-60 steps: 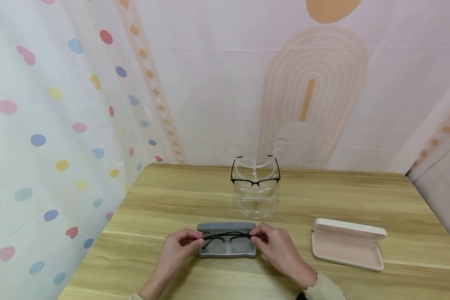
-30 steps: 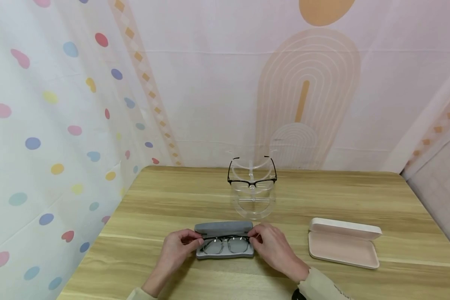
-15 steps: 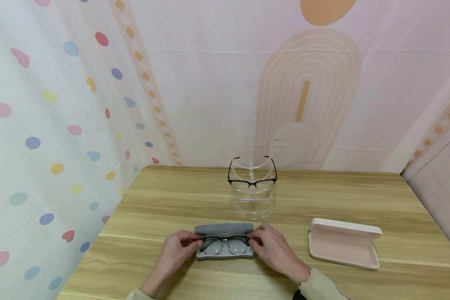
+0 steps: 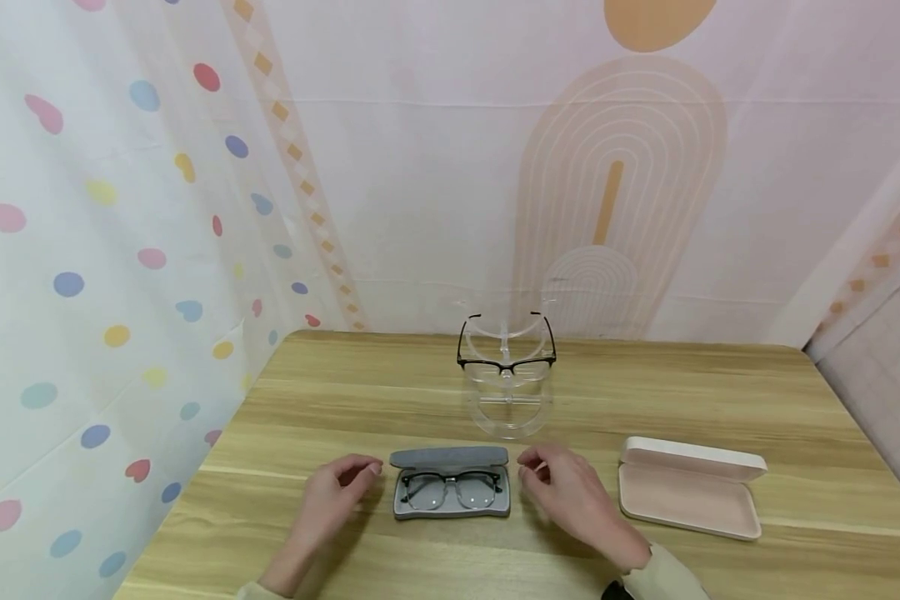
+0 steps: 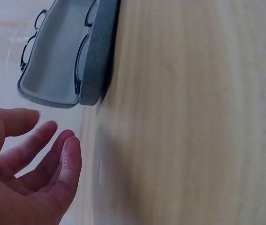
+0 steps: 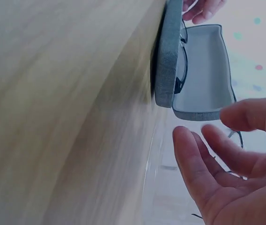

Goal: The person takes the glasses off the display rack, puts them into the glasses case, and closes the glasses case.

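Observation:
A pair of dark-browed glasses (image 4: 450, 478) lies folded in an open grey glasses case (image 4: 450, 457), lenses toward the near side. My left hand (image 4: 333, 492) is just left of the case, its fingers loosely bent and holding nothing. On the other side, my right hand (image 4: 570, 492) hovers a short way off the case's right end, also holding nothing. In the left wrist view, a gap shows between the fingers (image 5: 69, 159) and the case (image 5: 95, 61). The right wrist view shows the raised lid (image 6: 203, 70) beyond the relaxed fingertips.
Behind the grey case stands a clear display stand (image 4: 508, 429) bearing a second pair of black glasses (image 4: 506, 365). An open white case with a pink lining (image 4: 686, 496) lies to the right. The wooden table (image 4: 345, 400) meets a patterned curtain (image 4: 420, 208) at the back.
The glasses have been lowered and settled into the grey case. Both hands have let go of them and moved apart, left hand leftward, right hand rightward.

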`<state>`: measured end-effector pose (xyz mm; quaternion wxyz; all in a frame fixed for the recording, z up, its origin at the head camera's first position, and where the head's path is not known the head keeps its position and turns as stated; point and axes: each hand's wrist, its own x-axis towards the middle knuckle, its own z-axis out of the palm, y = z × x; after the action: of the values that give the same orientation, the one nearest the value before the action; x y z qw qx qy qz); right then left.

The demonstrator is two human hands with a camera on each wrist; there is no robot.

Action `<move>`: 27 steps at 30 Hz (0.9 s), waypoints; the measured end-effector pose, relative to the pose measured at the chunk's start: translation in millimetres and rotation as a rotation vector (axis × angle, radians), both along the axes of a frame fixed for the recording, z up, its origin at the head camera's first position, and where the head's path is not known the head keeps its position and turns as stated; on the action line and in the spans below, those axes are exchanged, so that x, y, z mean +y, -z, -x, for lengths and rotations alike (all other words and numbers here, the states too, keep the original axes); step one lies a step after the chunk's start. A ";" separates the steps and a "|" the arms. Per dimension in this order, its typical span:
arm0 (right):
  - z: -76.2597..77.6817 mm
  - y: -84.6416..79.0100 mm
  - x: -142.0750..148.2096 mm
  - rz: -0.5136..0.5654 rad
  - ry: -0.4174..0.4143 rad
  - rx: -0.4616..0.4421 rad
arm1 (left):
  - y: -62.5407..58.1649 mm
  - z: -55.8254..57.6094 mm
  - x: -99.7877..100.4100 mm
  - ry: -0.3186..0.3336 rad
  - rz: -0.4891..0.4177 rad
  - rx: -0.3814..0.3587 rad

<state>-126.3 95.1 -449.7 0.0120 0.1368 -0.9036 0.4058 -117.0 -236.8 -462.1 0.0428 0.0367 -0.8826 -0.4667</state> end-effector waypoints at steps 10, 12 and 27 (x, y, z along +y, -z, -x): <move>4.2 0.1 -9.0 0.160 0.020 -0.014 | -11.2 5.3 11.7 0.022 -0.225 -0.044; 4.5 0.5 -11.5 0.168 0.008 -0.025 | -12.2 6.0 15.3 0.048 -0.239 -0.057; 13.3 3.7 -18.6 0.101 -0.105 -0.110 | -8.6 12.6 25.3 0.111 -0.231 -0.116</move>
<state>-139.6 76.4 -453.4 -0.0520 0.1609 -0.8728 0.4578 -129.6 -211.5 -453.5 -0.0385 0.0195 -0.8248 -0.5638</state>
